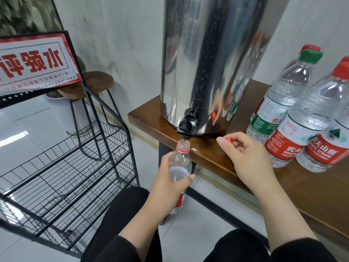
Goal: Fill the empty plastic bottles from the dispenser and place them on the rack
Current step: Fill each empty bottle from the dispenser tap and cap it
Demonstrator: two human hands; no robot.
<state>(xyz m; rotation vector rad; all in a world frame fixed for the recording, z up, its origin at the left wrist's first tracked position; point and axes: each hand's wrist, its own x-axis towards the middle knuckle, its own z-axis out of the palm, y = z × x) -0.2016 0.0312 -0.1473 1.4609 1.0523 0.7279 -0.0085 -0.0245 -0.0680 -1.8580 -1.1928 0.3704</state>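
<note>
- At the centre of the frame, the left hand (170,178) gripped an uncapped bottle (180,167), its mouth right under the black tap (186,127) of the steel dispenser (213,63).
- The right hand (243,154) pinched a red cap (228,139) over the wooden surface (217,148), lower right of the tap.
- Whether water was running was too small to tell; this bottle looked mostly unfilled.
- Four capped bottles (294,118) waited at the right edge.
- The wire rack (75,167), lower left, held no bottles, so nearly all the task remained.
</note>
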